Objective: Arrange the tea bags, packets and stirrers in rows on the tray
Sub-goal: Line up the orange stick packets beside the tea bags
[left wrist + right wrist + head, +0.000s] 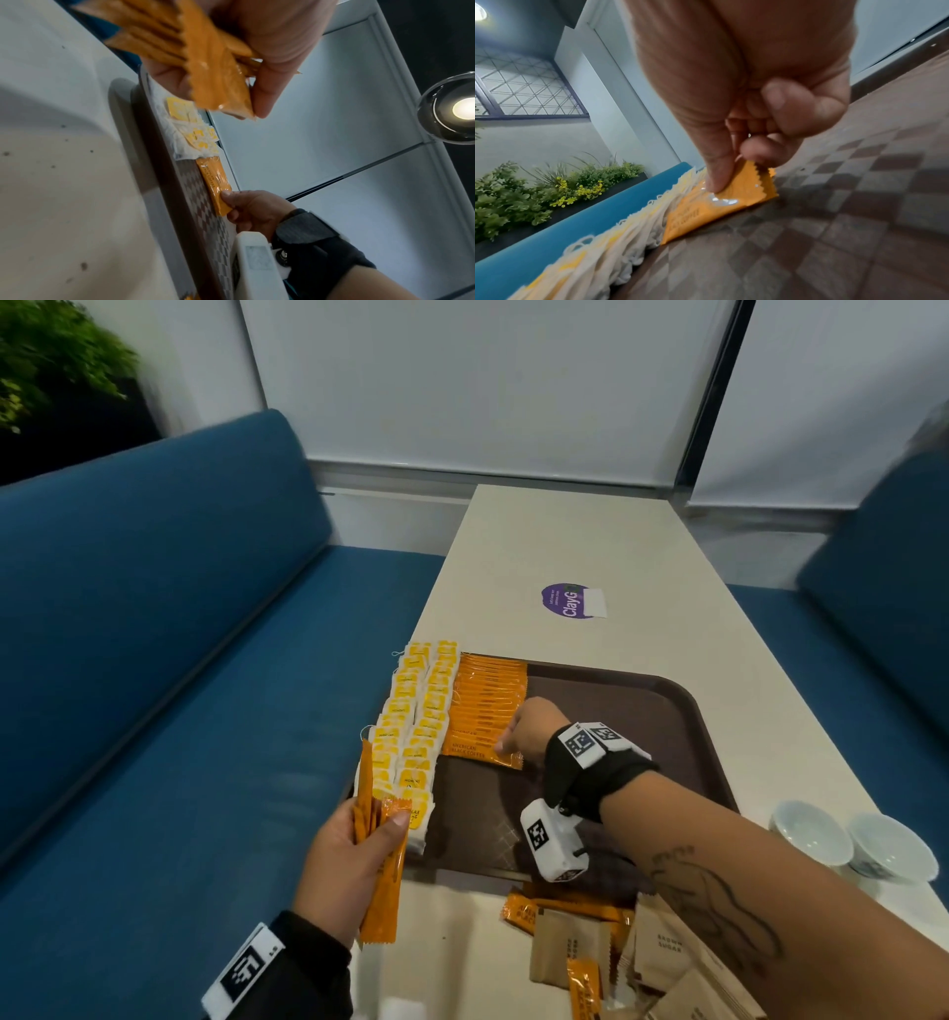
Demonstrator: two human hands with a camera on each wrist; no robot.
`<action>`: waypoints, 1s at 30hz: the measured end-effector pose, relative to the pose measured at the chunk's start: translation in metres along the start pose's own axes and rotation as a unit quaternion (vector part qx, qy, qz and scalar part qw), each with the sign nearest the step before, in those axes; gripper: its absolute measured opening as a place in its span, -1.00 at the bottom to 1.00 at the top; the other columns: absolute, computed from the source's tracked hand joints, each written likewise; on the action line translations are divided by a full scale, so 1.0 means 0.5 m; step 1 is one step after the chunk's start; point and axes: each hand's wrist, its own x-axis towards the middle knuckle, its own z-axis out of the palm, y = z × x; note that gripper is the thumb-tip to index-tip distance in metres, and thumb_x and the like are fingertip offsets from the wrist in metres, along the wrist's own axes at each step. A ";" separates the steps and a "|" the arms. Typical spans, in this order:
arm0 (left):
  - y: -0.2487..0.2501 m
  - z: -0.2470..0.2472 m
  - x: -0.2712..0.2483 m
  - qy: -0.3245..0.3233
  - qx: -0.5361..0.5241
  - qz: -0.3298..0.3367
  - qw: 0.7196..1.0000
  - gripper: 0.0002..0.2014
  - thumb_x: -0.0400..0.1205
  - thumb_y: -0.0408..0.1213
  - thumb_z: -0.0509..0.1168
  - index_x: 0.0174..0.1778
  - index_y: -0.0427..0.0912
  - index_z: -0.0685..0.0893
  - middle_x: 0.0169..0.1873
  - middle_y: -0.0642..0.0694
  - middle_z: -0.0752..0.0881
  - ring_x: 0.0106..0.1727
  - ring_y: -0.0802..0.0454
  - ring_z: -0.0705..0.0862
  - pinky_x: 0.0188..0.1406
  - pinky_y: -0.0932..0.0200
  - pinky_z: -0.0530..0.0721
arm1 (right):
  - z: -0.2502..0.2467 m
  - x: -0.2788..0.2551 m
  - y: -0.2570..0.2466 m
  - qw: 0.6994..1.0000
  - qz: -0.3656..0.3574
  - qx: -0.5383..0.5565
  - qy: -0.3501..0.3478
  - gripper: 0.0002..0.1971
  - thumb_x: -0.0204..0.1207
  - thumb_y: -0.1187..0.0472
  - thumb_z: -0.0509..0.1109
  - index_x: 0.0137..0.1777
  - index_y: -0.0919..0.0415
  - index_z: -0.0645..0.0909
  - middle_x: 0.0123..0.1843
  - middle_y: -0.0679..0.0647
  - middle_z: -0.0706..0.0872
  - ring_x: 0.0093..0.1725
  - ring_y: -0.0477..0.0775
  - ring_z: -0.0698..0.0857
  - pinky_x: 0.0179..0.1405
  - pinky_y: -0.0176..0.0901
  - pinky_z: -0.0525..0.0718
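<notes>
A pale counter (pixel 554 546) carries a brown tray (pixel 667 711) and a purple sticker (pixel 565 600). Loose packets (pixel 570 947) lie on its near end. Two white cups (pixel 852 839) stand at the right edge.

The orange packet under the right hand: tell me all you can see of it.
The orange packet is a flat, glossy sachet with zigzag-cut ends, printed "American Black Coffee". It lies on the brown tray as the nearest piece of the orange row, beside the yellow tea bags. The right hand pinches its right end.

Dim indoor light, ceiling lamp (pixel 462 108) glare, blurry, warped edges.
</notes>
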 end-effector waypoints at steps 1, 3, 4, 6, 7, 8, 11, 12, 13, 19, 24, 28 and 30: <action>-0.002 -0.001 0.000 0.000 -0.001 -0.003 1.000 -0.92 0.61 -0.24 0.29 -0.01 -0.01 0.60 -0.08 -0.02 0.72 -0.06 0.01 0.67 -0.22 0.17 0.59 | -0.001 0.002 -0.003 1.000 0.010 -0.006 0.000 -0.51 0.52 0.03 0.44 0.33 0.33 0.53 0.29 0.18 0.65 0.29 0.17 0.63 0.24 -0.05 0.58; -0.005 -0.001 0.000 -0.001 -0.003 -0.004 1.000 -0.93 0.62 -0.24 0.29 -0.06 0.05 0.58 -0.08 -0.02 0.72 -0.05 0.01 0.68 -0.20 0.17 0.60 | -0.002 0.006 -0.005 1.000 0.016 -0.021 0.003 -0.49 0.53 0.00 0.42 0.35 0.33 0.52 0.31 0.17 0.64 0.30 0.16 0.63 0.20 -0.07 0.58; -0.007 0.000 0.000 -0.002 -0.001 -0.005 1.000 -0.93 0.62 -0.23 0.29 -0.06 0.06 0.58 -0.08 -0.02 0.72 -0.05 0.00 0.68 -0.20 0.17 0.60 | -0.001 0.009 -0.004 0.999 0.014 -0.027 0.010 -0.50 0.52 0.00 0.44 0.32 0.32 0.54 0.29 0.17 0.66 0.28 0.16 0.64 0.17 -0.08 0.59; -0.009 0.002 0.002 -0.006 0.006 -0.006 1.000 -0.92 0.62 -0.21 0.28 -0.06 0.09 0.57 -0.05 -0.03 0.72 -0.02 -0.02 0.68 -0.14 0.11 0.62 | 0.004 0.014 -0.002 0.999 0.005 -0.030 0.024 -0.54 0.47 0.03 0.50 0.25 0.32 0.59 0.21 0.17 0.70 0.21 0.15 0.68 0.13 -0.09 0.63; -0.011 0.004 0.003 -0.009 0.009 -0.007 1.000 -0.92 0.62 -0.20 0.28 -0.06 0.11 0.56 -0.03 -0.03 0.71 0.01 -0.04 0.68 -0.07 0.07 0.62 | 0.007 0.014 -0.001 0.999 -0.001 -0.034 0.031 -0.54 0.44 0.04 0.53 0.23 0.31 0.60 0.18 0.16 0.71 0.18 0.15 0.69 0.12 -0.08 0.64; -0.013 0.005 0.004 -0.011 0.011 -0.007 1.000 -0.91 0.62 -0.20 0.28 -0.05 0.12 0.56 -0.02 -0.03 0.71 0.02 -0.04 0.68 -0.02 0.04 0.62 | 0.009 0.014 0.000 0.999 -0.006 -0.041 0.034 -0.54 0.42 0.05 0.55 0.21 0.31 0.61 0.17 0.16 0.71 0.16 0.15 0.70 0.11 -0.08 0.65; -0.018 0.010 0.006 -0.016 0.014 -0.006 1.000 -0.90 0.62 -0.21 0.29 -0.03 0.11 0.56 -0.01 -0.04 0.72 0.02 -0.05 0.69 0.01 0.02 0.62 | 0.008 0.012 -0.003 0.997 -0.018 -0.068 0.029 -0.52 0.39 0.07 0.58 0.22 0.31 0.59 0.16 0.16 0.71 0.14 0.16 0.70 0.06 -0.09 0.65; -0.019 0.011 0.006 -0.017 0.016 -0.007 1.000 -0.90 0.62 -0.21 0.29 0.00 0.09 0.57 0.00 -0.05 0.72 0.02 -0.05 0.69 0.02 0.02 0.63 | 0.007 0.012 -0.004 0.997 -0.022 -0.075 0.030 -0.51 0.39 0.07 0.58 0.22 0.32 0.59 0.17 0.16 0.71 0.15 0.16 0.70 0.05 -0.09 0.64; -0.019 0.013 0.006 -0.019 0.018 -0.008 1.000 -0.88 0.62 -0.21 0.29 0.05 0.06 0.57 0.02 -0.06 0.72 0.04 -0.06 0.69 0.04 0.00 0.63 | 0.006 0.012 -0.004 0.996 -0.026 -0.079 0.031 -0.51 0.38 0.07 0.59 0.21 0.32 0.59 0.16 0.17 0.70 0.14 0.16 0.70 0.02 -0.10 0.64; -0.024 0.015 0.005 -0.027 0.030 -0.016 0.999 -0.89 0.62 -0.17 0.28 0.01 0.11 0.54 0.02 -0.05 0.70 0.06 -0.07 0.68 0.16 -0.10 0.64 | 0.007 0.008 -0.009 0.995 -0.052 -0.069 0.045 -0.55 0.37 0.12 0.60 0.18 0.30 0.58 0.16 0.17 0.70 0.15 0.16 0.69 0.01 -0.11 0.62; -0.028 0.013 0.008 -0.027 0.036 -0.019 0.999 -0.84 0.61 -0.15 0.29 0.10 0.04 0.54 0.02 -0.07 0.70 0.05 -0.08 0.69 0.17 -0.12 0.64 | 0.005 0.004 -0.001 0.996 -0.061 -0.052 0.048 -0.46 0.35 0.16 0.61 0.27 0.28 0.49 0.22 0.17 0.65 0.22 0.18 0.65 0.13 -0.07 0.62; -0.027 0.016 0.011 -0.036 0.023 -0.027 0.999 -0.87 0.58 -0.13 0.31 0.02 0.02 0.57 -0.02 -0.11 0.72 0.01 -0.10 0.70 0.07 -0.07 0.67 | 0.003 0.001 0.009 0.996 -0.064 -0.045 0.041 -0.45 0.34 0.13 0.62 0.25 0.28 0.50 0.19 0.16 0.65 0.21 0.17 0.65 0.13 -0.06 0.62; -0.027 0.017 0.012 -0.040 0.011 -0.032 0.999 -0.87 0.58 -0.14 0.32 0.00 -0.01 0.59 -0.05 -0.18 0.73 -0.02 -0.16 0.72 0.04 -0.12 0.70 | 0.000 -0.003 0.012 0.996 -0.072 -0.030 0.040 -0.53 0.34 0.12 0.61 0.15 0.27 0.53 0.11 0.16 0.66 0.18 0.17 0.66 0.14 -0.04 0.64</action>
